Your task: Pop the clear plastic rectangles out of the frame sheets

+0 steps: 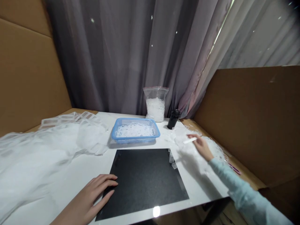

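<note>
My left hand (97,193) lies flat at the left edge of a black mat (145,181), fingers apart, holding nothing. Over the right side of the table, my right hand (200,145) pinches a small white strip (190,140) between thumb and fingers. Just behind the mat stands a blue basket (112,133) with many small white pieces (134,130) inside. A few clear pieces (172,157) lie along the mat's upper right edge.
A big heap of white frame-like pieces (58,140) covers the left side. At the back stand a filled clear bag (155,107) and a black bottle (173,119). More pieces (215,148) lie at right, near pink scissors (234,169). Cardboard walls flank the table.
</note>
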### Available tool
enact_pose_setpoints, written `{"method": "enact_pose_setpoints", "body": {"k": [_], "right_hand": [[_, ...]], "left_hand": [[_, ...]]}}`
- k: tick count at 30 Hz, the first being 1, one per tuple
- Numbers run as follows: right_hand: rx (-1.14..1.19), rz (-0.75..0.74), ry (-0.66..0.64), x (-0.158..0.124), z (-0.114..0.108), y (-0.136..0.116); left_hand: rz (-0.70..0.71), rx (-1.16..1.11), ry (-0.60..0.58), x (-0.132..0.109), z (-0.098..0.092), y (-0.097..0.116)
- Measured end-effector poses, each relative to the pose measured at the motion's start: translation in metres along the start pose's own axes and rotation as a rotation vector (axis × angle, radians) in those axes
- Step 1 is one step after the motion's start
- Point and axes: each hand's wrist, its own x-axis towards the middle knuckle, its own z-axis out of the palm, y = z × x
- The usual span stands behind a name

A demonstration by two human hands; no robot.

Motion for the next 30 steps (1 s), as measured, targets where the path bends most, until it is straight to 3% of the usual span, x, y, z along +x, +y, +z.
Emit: {"method": "enact_pose_setpoints", "body": {"k": [4,6,8,14,17,23,30], "right_hand": [[0.144,-0.218,-0.294,-0.076,0.072,-0.069],[0.059,-0.361,-0.541,-0.092,0.088,-0.079],[-0.143,-0.384,-0.598,-0.084,0.092,-0.069],[-0.386,-0.209,-0.449,-0.010,0.076,0.022],[-0.497,-0.176,-0.370,0.014,0.067,0.055],[-0.578,-0.101,-0.259,0.046,0.039,0.097],[-0.425,0.222,-0.069,0.057,-0.017,0.151]], "left_hand": [[-0.003,0.026,-0.004,-0.003,0.003,-0.003],[0.003,0.040,-0.008,-0.004,0.003,-0.005],[0.012,0.055,-0.009,-0.004,0.004,-0.006],[0.021,0.082,-0.015,-0.004,0.007,-0.010],[0.026,0.093,0.002,-0.005,0.007,-0.011],[0.067,0.095,0.033,-0.004,0.005,-0.010],[0.097,0.124,0.029,-0.006,0.010,-0.018]]}}
